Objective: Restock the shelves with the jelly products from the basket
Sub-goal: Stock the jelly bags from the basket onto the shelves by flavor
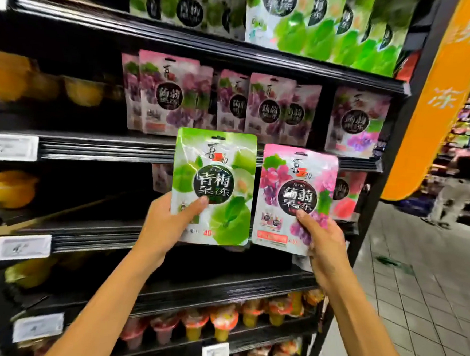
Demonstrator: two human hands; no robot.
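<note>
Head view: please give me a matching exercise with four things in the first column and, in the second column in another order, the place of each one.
Column 1
1. green pouch
2. pink pouch
3. jelly cups
4. orange banner

Column 2
A. low in the view, near the bottom
B. gripped by the right hand
C. upper right of the view
D. gripped by the left hand

Pairs: 1-D, 2-B, 3-A, 4-C
</note>
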